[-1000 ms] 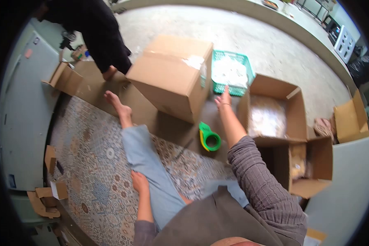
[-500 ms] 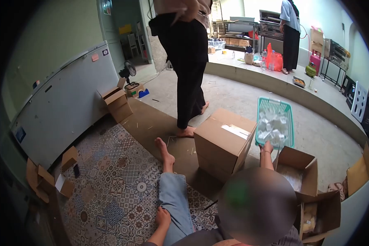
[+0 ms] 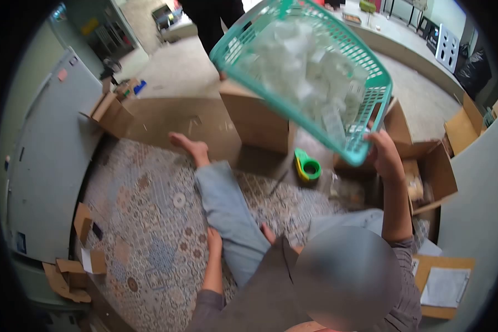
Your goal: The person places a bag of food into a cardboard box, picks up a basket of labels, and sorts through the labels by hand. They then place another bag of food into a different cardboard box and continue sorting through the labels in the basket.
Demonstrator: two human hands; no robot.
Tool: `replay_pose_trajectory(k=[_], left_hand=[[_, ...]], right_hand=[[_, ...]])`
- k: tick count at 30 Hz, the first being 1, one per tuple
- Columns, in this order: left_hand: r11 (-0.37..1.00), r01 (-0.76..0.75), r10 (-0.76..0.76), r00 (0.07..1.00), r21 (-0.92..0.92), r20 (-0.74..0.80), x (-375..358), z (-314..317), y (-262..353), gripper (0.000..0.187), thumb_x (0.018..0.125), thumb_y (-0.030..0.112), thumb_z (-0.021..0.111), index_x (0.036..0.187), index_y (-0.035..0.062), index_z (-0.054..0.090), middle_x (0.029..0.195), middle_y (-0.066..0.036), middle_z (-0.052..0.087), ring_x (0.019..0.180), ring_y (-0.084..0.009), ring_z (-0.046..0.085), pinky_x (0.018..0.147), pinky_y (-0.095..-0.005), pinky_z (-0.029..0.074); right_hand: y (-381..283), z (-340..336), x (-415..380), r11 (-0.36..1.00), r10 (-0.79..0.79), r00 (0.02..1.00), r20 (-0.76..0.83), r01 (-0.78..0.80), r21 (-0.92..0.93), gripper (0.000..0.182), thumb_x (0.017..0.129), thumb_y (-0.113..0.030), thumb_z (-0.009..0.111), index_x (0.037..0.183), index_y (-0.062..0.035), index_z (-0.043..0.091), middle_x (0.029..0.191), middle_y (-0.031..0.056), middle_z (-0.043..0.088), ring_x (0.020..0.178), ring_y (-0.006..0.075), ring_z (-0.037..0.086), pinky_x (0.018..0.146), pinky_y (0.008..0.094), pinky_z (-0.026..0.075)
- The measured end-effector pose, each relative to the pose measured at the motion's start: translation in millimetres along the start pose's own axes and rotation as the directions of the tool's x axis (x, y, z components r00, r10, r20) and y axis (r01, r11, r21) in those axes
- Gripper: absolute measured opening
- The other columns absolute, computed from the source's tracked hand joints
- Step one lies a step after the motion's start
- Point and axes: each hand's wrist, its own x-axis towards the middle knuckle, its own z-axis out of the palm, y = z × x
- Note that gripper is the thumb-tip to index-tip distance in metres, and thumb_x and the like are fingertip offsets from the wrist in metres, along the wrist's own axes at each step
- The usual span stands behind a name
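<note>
Basket (image 3: 372, 72) in our head view tilts, partly hiding the carton (image 3: 254, 122), long axis slanting down rightward past it. Right of the carton, our right hand (image 3: 385, 156) grips its lower end, forearm reaching forward; our left hand (image 3: 214, 242) rests by our leg (image 3: 218, 191), grip unclear.

Saw a pale cabinet (image 3: 44, 166) along the left side, with a pink note (image 3: 62, 74) near its far end, and close by an open cardboard box (image 3: 110, 113) and a small blue object (image 3: 140, 86). Noticed torn cardboard (image 3: 66, 279) at lower left, beside a patterned mat (image 3: 144, 221). Spotted black trousers (image 3: 205, 25) of a standing person at the top; at upper right, a white perforated panel (image 3: 447, 44) near a black bag (image 3: 475, 69).
</note>
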Motion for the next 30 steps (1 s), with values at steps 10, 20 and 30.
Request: replay_pose_trajectory(k=[10, 20, 30], left_hand=[[0.557, 0.515, -0.287, 0.856, -0.652, 0.431, -41, -56, 87, 0.047, 0.089, 0.032, 0.036, 0.124, 0.0013, 0.035, 0.122, -0.019, 0.042, 0.112, -0.0294, 0.041, 0.093, -0.0336, 0.033], [0.807, 0.218, -0.197, 0.976, -0.549, 0.098, -66, -60, 130, 0.056, 0.086, 0.033, 0.047, 0.127, -0.0012, 0.031, 0.126, -0.017, 0.037, 0.115, -0.0221, 0.037, 0.093, -0.0313, 0.03], [0.96, -0.099, 0.159, 0.964, 0.263, -0.215, -67, -27, 137, 0.065, 0.081, 0.036, 0.05, 0.125, -0.0058, 0.028, 0.126, -0.024, 0.032, 0.116, -0.0379, 0.032, 0.095, -0.0414, 0.029]], right_hand=[[132, -38, -149, 0.671, 0.71, 0.66, 0.245, -0.527, -0.522, 0.063, 0.072, -0.007, 0.053, 0.131, -0.0026, 0.029, 0.088, -0.0009, 0.054, 0.069, 0.0035, 0.047, 0.051, 0.0169, 0.038], [178, -58, -97, 0.756, 0.552, 0.833, 0.03, -0.486, -0.438, 0.061, 0.073, -0.006, 0.051, 0.13, -0.0055, 0.03, 0.096, 0.0035, 0.054, 0.075, 0.0078, 0.051, 0.053, 0.0214, 0.044], [230, -92, -101, 0.842, 0.172, 0.942, -0.288, -0.292, -0.453, 0.059, 0.075, -0.02, 0.063, 0.126, -0.0052, 0.037, 0.096, 0.0101, 0.056, 0.076, 0.0108, 0.053, 0.058, 0.0232, 0.045]])
